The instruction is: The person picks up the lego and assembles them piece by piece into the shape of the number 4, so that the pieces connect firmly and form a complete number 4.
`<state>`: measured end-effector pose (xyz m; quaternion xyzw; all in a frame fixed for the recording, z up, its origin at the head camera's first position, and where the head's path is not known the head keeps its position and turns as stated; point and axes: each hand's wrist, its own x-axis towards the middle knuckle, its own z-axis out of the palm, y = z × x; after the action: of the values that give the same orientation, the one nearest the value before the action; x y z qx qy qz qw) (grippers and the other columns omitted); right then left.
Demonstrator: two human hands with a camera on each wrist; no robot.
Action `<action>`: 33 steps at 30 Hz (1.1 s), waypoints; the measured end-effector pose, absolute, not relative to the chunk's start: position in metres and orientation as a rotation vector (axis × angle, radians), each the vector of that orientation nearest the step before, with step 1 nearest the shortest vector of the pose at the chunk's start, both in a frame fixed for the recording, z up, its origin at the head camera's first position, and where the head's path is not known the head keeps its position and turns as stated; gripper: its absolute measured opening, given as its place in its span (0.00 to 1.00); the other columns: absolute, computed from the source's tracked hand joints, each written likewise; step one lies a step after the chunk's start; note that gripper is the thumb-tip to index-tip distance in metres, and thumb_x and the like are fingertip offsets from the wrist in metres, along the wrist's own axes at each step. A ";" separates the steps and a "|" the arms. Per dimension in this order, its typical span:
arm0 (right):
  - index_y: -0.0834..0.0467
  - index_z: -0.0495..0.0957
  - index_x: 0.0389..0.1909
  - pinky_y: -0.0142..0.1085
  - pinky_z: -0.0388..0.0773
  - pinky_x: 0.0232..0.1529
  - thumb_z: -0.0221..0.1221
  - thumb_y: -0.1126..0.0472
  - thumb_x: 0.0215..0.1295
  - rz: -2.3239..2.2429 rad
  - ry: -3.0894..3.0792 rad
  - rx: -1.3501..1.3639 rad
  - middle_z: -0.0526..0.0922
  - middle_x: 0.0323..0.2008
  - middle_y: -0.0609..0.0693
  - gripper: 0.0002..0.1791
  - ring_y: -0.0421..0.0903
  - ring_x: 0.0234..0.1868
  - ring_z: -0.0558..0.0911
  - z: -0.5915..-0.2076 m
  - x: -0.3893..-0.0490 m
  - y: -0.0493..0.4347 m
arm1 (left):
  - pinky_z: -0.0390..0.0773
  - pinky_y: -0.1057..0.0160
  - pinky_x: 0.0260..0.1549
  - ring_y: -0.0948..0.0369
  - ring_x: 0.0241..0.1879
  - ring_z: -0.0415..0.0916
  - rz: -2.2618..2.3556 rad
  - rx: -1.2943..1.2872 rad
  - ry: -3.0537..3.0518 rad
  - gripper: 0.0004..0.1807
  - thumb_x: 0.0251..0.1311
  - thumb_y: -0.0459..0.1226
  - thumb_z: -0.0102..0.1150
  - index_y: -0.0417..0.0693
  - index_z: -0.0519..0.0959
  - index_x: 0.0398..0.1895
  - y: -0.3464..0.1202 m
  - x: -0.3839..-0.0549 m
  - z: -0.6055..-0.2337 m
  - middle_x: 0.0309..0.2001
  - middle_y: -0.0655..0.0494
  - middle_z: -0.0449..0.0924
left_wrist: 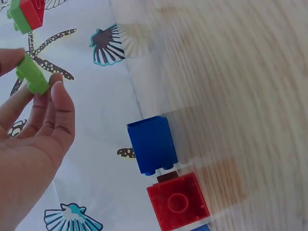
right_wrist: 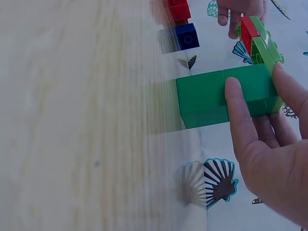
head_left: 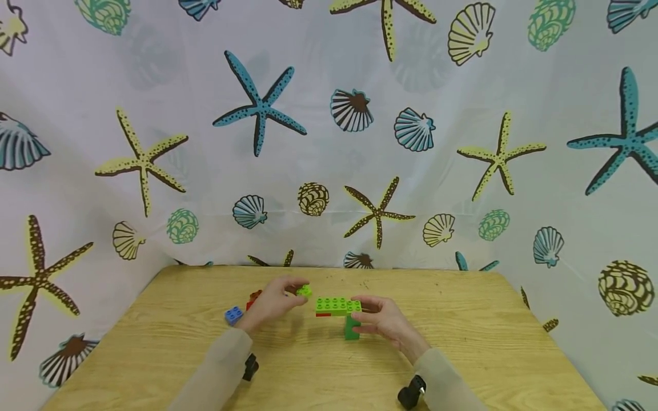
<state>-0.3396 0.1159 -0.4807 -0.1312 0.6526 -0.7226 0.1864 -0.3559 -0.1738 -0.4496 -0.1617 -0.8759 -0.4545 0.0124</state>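
My left hand (head_left: 275, 299) pinches a small lime-green toy brick (head_left: 304, 290) between thumb and fingertips, above the table and just left of a brick structure. That structure has a column of two dark green bricks (right_wrist: 224, 96) standing on the table, with a lime-green top layer (head_left: 331, 306) jutting out leftward. Beneath the layer's free end sits a red brick (head_left: 323, 314), held off the table. My right hand (head_left: 385, 322) grips the column from the right, its digits on the dark green side and around the lime-green end. In the left wrist view, the pinched brick's studs show.
Left of the structure, partly behind my left arm, lie a light blue brick (head_left: 233, 315), a red brick (left_wrist: 178, 202) and a dark blue brick (left_wrist: 152, 144). The wooden table (head_left: 462, 331) ends at a hanging cloth (head_left: 319, 154) printed with shells and starfish.
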 end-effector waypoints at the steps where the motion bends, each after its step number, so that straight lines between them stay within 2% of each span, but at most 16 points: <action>1: 0.64 0.69 0.67 0.47 0.81 0.51 0.64 0.64 0.63 -2.036 1.839 -0.369 0.76 0.58 0.58 0.31 0.45 0.50 0.82 -0.481 -0.340 0.116 | 0.79 0.54 0.46 0.54 0.52 0.75 -1.410 -0.501 -2.713 0.23 0.62 0.40 0.64 0.51 0.78 0.61 -0.172 -0.356 -0.449 0.56 0.54 0.79; 9: 0.65 0.68 0.67 0.47 0.81 0.52 0.64 0.64 0.64 -2.036 1.860 -0.360 0.77 0.57 0.60 0.31 0.45 0.49 0.83 -0.484 -0.341 0.116 | 0.77 0.50 0.54 0.54 0.53 0.78 -1.435 -0.541 -2.598 0.24 0.64 0.40 0.63 0.50 0.75 0.64 -0.156 -0.352 -0.441 0.59 0.51 0.78; 15: 0.64 0.68 0.67 0.47 0.81 0.51 0.64 0.63 0.64 -2.028 1.870 -0.379 0.78 0.57 0.59 0.31 0.45 0.50 0.83 -0.484 -0.341 0.116 | 0.76 0.50 0.57 0.53 0.55 0.78 -1.467 -0.562 -2.580 0.24 0.63 0.39 0.64 0.51 0.76 0.63 -0.145 -0.348 -0.437 0.61 0.52 0.77; 23: 0.65 0.68 0.67 0.46 0.82 0.50 0.63 0.64 0.64 -2.026 1.868 -0.375 0.77 0.58 0.60 0.30 0.44 0.49 0.83 -0.482 -0.341 0.114 | 0.79 0.54 0.54 0.54 0.52 0.81 -1.508 -0.647 -2.562 0.24 0.64 0.36 0.63 0.46 0.76 0.64 -0.131 -0.345 -0.436 0.59 0.50 0.79; 26: 0.66 0.67 0.68 0.46 0.82 0.50 0.63 0.64 0.65 -2.023 1.875 -0.365 0.76 0.59 0.61 0.32 0.44 0.49 0.83 -0.482 -0.341 0.113 | 0.80 0.55 0.51 0.55 0.51 0.80 -1.510 -0.643 -2.577 0.23 0.63 0.37 0.63 0.49 0.77 0.63 -0.127 -0.344 -0.437 0.59 0.53 0.79; 33: 0.67 0.65 0.69 0.46 0.81 0.51 0.62 0.65 0.65 -2.009 1.881 -0.351 0.74 0.62 0.63 0.32 0.44 0.48 0.83 -0.482 -0.342 0.114 | 0.75 0.46 0.55 0.54 0.55 0.75 -1.445 -0.700 -2.610 0.21 0.62 0.40 0.64 0.53 0.79 0.60 -0.116 -0.340 -0.436 0.59 0.56 0.79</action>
<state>-0.3422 0.1137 -0.4819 -0.1244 0.6664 -0.7121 0.1826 -0.3397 -0.1161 -0.4363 -0.2283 -0.8511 -0.4712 0.0387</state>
